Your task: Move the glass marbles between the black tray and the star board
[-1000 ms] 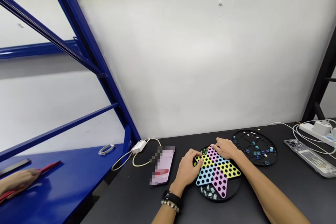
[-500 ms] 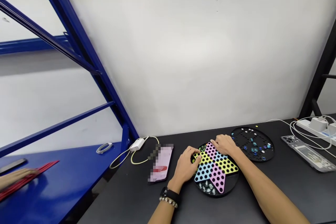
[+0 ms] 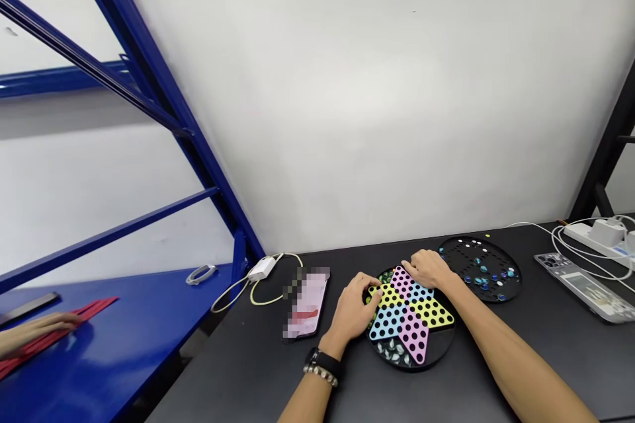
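Note:
A star-shaped Chinese checkers board [image 3: 407, 307], with pink, yellow and blue sections full of dark holes, lies in a round black tray [image 3: 439, 351]. Around its points the tray's compartments show: clear marbles [image 3: 391, 350] at the front, greenish ones along the left. My left hand [image 3: 356, 304] is closed at the left yellow point, thumb and fingers on its edge. On the far side, my right hand [image 3: 427, 269] has its fingers curled at the tip of the upper pink point and the blue section. Its palm covers part of the tray.
Right of the tray lies a second round black board [image 3: 513, 291] with scattered marbles. A phone [image 3: 307, 304] is at left, a grey phone-like device [image 3: 585, 287] and power strip [image 3: 595, 238] at right. Another person's hand [image 3: 44, 330] rests on red material [image 3: 94, 308] on the blue table.
The whole view has shifted slightly. Both my hands stay at the same places on the star board. The other person's hand on the red material has moved a little to the right.

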Demonstrator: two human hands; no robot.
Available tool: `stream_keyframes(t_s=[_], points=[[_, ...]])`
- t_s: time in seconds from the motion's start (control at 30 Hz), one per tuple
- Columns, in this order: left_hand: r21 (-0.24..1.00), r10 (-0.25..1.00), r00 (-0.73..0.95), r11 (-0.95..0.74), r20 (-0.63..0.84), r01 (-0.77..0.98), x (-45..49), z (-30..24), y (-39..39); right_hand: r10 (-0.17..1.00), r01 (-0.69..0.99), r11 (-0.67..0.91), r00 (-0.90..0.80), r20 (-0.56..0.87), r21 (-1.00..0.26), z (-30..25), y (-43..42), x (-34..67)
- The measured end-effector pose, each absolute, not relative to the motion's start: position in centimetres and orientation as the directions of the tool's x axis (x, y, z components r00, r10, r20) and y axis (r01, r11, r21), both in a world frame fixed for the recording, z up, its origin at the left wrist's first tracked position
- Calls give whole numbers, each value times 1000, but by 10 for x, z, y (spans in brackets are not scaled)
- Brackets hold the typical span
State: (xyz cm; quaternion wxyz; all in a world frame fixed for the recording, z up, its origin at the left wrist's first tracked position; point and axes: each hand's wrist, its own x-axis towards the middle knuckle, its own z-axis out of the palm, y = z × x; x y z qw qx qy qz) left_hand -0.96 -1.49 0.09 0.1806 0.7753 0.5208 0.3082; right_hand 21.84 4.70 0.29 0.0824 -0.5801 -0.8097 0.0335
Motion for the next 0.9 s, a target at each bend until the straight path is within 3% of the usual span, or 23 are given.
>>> stream_keyframes(t_s=[0.2,0.37,0.57,0.8,0.9], points=[[596,921,268,-387,282,704,-9,1,-14,953,940,276,-240,188,-201,4,51,231],[580,928,278,-373,249,725,-9,0,-14,973,961,59,4,230,-270,7,57,264],[460,930,308,-368,202,808,-9,1,-15,961,958,-166,210,182,-233,5,56,297],[253,927,309,-358,213,899,-2,10,-21,941,962,-30,118,317,-270,13,49,273],[230,941,266,-312,209,922,1,11,-23,966,940,110,-25,256,-324,23,36,248]])
